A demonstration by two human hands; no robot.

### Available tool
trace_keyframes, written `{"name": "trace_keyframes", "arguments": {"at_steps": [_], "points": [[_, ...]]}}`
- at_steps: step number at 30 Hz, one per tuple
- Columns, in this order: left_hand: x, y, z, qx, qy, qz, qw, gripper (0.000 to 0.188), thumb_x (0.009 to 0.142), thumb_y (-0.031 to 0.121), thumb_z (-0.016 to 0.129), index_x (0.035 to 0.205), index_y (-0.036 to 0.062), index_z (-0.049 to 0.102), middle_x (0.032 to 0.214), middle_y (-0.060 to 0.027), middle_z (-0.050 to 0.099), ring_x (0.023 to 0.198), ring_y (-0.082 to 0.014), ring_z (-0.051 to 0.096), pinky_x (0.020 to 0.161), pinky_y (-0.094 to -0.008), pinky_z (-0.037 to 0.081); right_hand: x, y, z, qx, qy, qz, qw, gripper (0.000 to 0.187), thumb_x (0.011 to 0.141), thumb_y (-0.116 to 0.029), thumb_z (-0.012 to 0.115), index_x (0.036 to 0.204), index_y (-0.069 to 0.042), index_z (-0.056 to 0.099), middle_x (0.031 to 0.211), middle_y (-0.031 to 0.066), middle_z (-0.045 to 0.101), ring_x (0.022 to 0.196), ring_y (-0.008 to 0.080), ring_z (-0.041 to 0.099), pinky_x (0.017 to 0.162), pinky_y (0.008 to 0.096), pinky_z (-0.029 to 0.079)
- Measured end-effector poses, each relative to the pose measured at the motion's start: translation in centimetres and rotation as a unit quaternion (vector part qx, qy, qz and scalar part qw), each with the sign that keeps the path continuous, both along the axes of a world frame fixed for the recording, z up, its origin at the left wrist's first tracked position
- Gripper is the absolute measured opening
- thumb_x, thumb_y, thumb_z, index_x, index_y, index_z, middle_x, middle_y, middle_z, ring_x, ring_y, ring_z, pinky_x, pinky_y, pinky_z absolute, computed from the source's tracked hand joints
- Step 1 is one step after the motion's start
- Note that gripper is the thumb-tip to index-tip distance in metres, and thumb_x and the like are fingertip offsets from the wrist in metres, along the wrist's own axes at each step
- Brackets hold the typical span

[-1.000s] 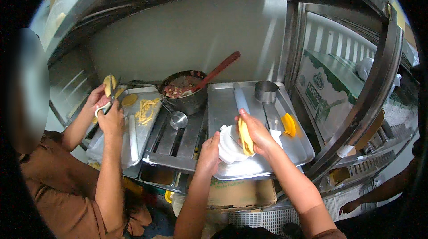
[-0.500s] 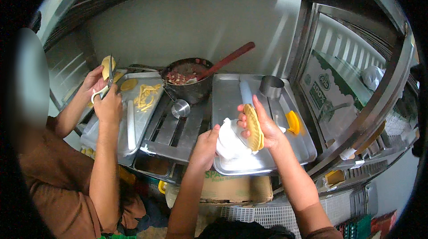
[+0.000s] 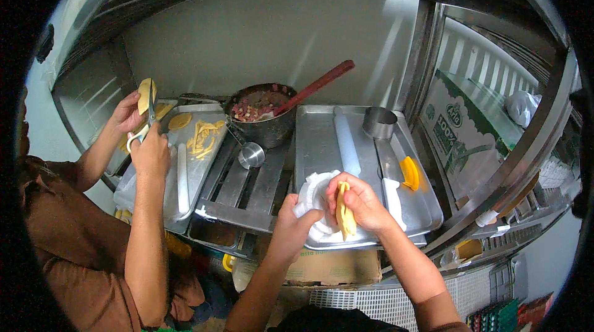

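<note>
In my right hand [image 3: 365, 204] is a folded yellow dough pastry [image 3: 344, 219], pinched between thumb and fingers with its edge tilted downward. My left hand [image 3: 292, 227] is closed around a white crumpled piece [image 3: 314, 191], which looks like cloth or soft plastic and gapes open beside the pastry. Both are held over the near part of a metal tray [image 3: 314, 146]. On that tray lie a pale blue rod like a rolling pin [image 3: 346, 145], a metal ring [image 3: 379, 123], a white-handled spatula [image 3: 393, 205] and a curved yellow plastic piece [image 3: 409, 173].
At the left, a person cuts a yellow dough piece [image 3: 145, 95] with white-handled scissors [image 3: 140, 135] above a tray of dough strips [image 3: 203, 139]. A dark pot [image 3: 261, 109] of chopped filling, with a red-handled spatula [image 3: 314, 87], stands behind a metal measuring cup [image 3: 251, 155].
My right hand has come lower and turned the pastry, hiding its ridged face. The white piece in my left hand has opened out. The other person's scissors shifted slightly.
</note>
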State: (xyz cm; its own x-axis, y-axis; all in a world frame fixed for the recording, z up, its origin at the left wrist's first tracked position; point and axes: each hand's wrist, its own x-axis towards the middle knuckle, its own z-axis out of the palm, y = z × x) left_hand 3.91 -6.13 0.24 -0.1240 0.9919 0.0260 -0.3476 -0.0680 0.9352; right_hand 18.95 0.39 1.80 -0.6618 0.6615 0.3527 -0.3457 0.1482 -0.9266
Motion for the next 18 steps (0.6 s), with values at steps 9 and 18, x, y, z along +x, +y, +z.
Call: {"name": "trace_keyframes", "arguments": {"at_steps": [9,18], "points": [[0.4,-0.2,-1.1,-0.046,-0.150,-0.108,0.982,0.038,0.077,0.003,0.059,0.113,-0.0010,0.046,0.105,-0.0090,0.055,0.098,-0.0201,0.055,0.089,-0.0338,0.043,0.5,-1.8,2.0,0.063,-0.050,-0.042,0.996,0.053,0.077,-0.050,0.063,0.099,-0.004,0.050,0.079,0.0045,0.056,0.066,0.0120,0.056,0.058,0.0242,0.047],[1.2,6.0,2.9,0.051,-0.111,-0.275,0.954,0.056,0.084,0.024,0.061,0.129,0.0010,0.038,0.125,-0.0093,0.047,0.116,-0.0229,0.045,0.098,-0.0363,0.037,2.6,6.3,1.2,-0.373,0.267,-0.016,0.889,0.044,0.084,-0.053,0.051,0.095,-0.010,0.054,0.068,0.0001,0.054,0.055,0.0118,0.056,0.047,0.0248,0.050]]}}
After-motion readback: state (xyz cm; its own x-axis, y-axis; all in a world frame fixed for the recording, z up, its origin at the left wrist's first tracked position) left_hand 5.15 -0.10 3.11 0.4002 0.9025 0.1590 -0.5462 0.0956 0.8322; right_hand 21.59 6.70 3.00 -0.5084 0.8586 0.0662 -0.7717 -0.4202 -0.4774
